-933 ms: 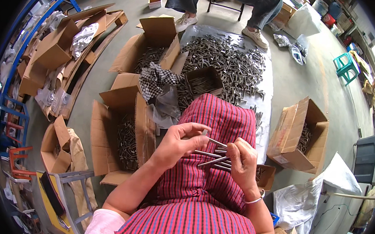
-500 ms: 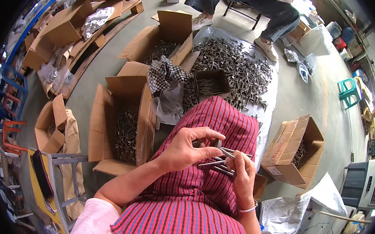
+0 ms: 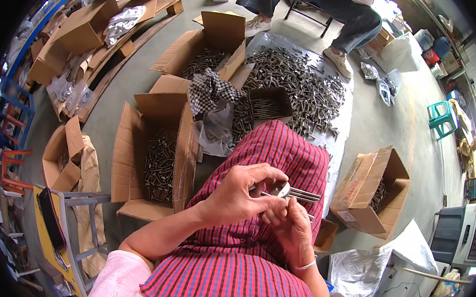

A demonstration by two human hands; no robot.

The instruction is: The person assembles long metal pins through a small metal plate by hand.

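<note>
Over my lap, covered in red striped cloth (image 3: 282, 151), my two hands meet. My right hand (image 3: 293, 232) holds a small bundle of long metal bolts (image 3: 303, 195), their shafts pointing right. The fingers of my left hand (image 3: 243, 196) pinch a round metal washer (image 3: 283, 190) at the bolts' near end. Ahead of my knees a large heap of the same bolts (image 3: 303, 87) lies on a white sheet, with a small open box (image 3: 270, 104) of bolts set in it.
Open cardboard boxes of bolts stand at my left (image 3: 157, 159), ahead (image 3: 209, 50) and at my right (image 3: 376, 191). A checkered cloth (image 3: 212, 89) lies between boxes. Another person (image 3: 336, 12) sits beyond the heap. A metal stool (image 3: 75, 220) stands at lower left, white sacks (image 3: 367, 268) at lower right.
My left hand has closed in on the bolts' ends and now pinches a washer there. The view has shifted slightly, and my hands sit lower in the picture.
</note>
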